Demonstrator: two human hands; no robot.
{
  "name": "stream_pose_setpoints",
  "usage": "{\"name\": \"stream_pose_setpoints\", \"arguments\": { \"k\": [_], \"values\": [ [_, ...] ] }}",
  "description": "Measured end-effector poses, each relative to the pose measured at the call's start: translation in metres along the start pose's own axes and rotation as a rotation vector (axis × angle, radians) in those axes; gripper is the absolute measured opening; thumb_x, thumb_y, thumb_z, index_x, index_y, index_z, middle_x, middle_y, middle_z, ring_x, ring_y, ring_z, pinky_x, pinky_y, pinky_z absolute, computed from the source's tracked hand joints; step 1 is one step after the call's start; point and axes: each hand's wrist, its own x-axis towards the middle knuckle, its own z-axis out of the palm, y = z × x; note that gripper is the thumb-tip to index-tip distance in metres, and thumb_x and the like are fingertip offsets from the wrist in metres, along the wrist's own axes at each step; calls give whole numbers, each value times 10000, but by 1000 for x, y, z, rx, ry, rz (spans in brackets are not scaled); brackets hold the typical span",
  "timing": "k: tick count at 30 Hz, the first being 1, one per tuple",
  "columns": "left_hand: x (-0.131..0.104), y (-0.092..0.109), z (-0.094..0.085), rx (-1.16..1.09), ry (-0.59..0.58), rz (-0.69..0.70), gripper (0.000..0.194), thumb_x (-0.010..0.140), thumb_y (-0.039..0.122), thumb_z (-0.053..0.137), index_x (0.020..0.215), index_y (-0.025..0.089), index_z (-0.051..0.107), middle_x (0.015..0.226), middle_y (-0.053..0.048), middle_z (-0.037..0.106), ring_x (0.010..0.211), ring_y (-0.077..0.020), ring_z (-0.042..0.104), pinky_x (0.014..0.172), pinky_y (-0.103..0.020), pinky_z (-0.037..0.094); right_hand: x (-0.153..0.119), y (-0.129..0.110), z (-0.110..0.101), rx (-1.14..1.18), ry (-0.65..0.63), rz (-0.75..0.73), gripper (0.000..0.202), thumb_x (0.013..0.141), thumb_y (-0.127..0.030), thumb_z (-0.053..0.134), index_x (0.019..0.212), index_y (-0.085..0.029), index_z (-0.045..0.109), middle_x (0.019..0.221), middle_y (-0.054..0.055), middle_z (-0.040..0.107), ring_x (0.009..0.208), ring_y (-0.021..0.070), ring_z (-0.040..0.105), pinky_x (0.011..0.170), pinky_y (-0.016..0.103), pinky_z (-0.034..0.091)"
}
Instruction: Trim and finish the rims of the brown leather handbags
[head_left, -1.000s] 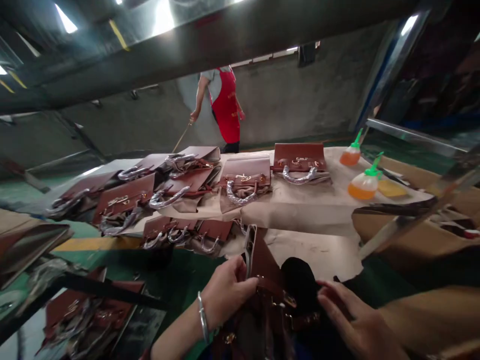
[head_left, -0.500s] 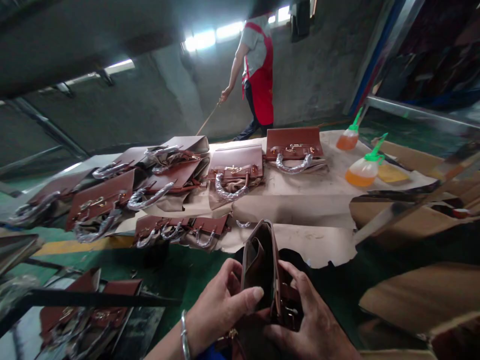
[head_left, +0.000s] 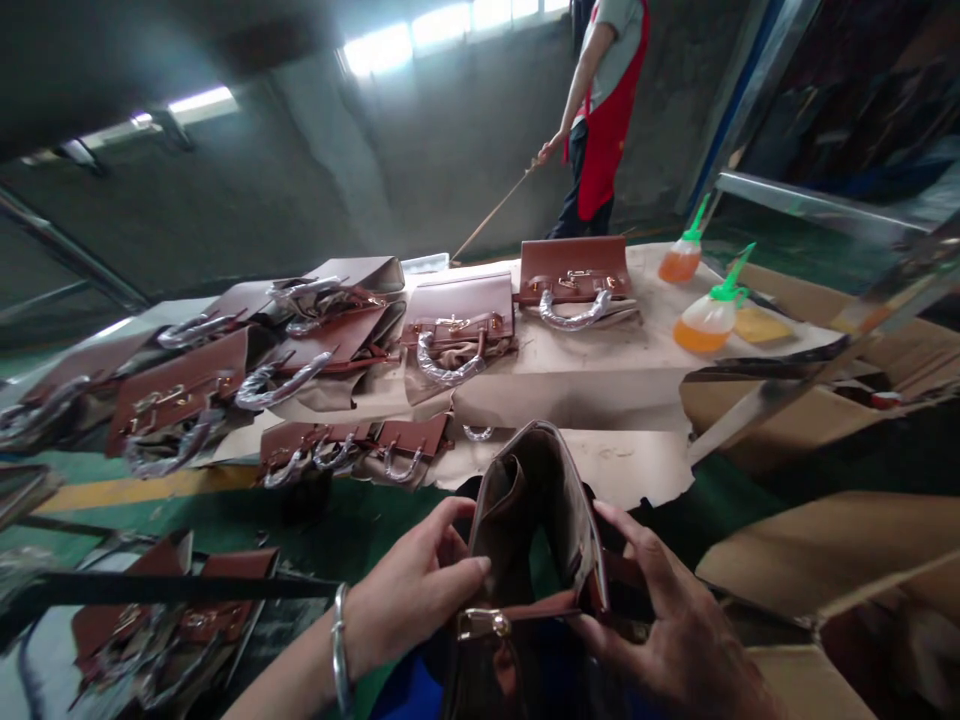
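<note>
Low in front of me, a brown handbag (head_left: 566, 475) is held between both hands with its mouth spread, showing a brown lining and an inner pocket. My left hand (head_left: 420, 585) grips its left wall, thumb inside the rim and fingers outside. On the opposite wall, my right hand (head_left: 667, 610) is closed around the edge, fingers on the outer face. A brown strap with a gold-coloured clasp (head_left: 484, 625) crosses the near side of the opening. The bag's lower part is dark and partly hidden.
Several brown handbags (head_left: 461, 305) with plastic-wrapped handles lie on a paper-covered table (head_left: 570, 390). Two green-tipped bottles (head_left: 705, 322) of orange liquid stand at its right. Cardboard boxes (head_left: 787, 560) are at right, more bags (head_left: 214, 605) lower left. A person in a red apron (head_left: 611, 130) holds a stick beyond.
The bag's walls have been pulled farther apart, widening its mouth, and the clasp strap now shows across it. The person behind the table has moved right. My view has shifted slightly.
</note>
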Motion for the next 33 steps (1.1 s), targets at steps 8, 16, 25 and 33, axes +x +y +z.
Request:
{"name": "stream_pose_setpoints", "arguments": {
  "k": [8,16,25,33],
  "values": [
    [-3,-3,-4,-161,-81,48,360,709,259,487,1040,129,428,798,-36,569,717,-155,527,630,-257,424,-11,19,-22,-195,109,-68,581,724,-286,469,1251,-186,246,1102,120,479,1001,251,491,824,372,437],
    [-13,16,18,-86,-55,81,284,684,288,553,935,169,496,790,-30,592,723,-172,540,611,-232,437,-21,5,-48,103,-173,126,547,716,-314,495,1238,-219,365,1199,95,446,1094,258,423,905,395,381],
    [-5,19,31,-73,27,103,180,651,247,549,812,181,505,669,1,571,641,-151,513,555,-206,407,11,-9,-32,117,-155,300,518,766,-422,439,1220,-172,410,1167,116,505,1066,274,460,892,408,362],
    [6,4,-3,-181,-10,36,279,644,217,500,913,147,471,813,-39,581,759,-187,539,658,-273,447,41,11,-39,203,-357,257,274,781,-363,420,733,-143,576,706,28,607,654,171,541,576,236,399]
  ]
}}
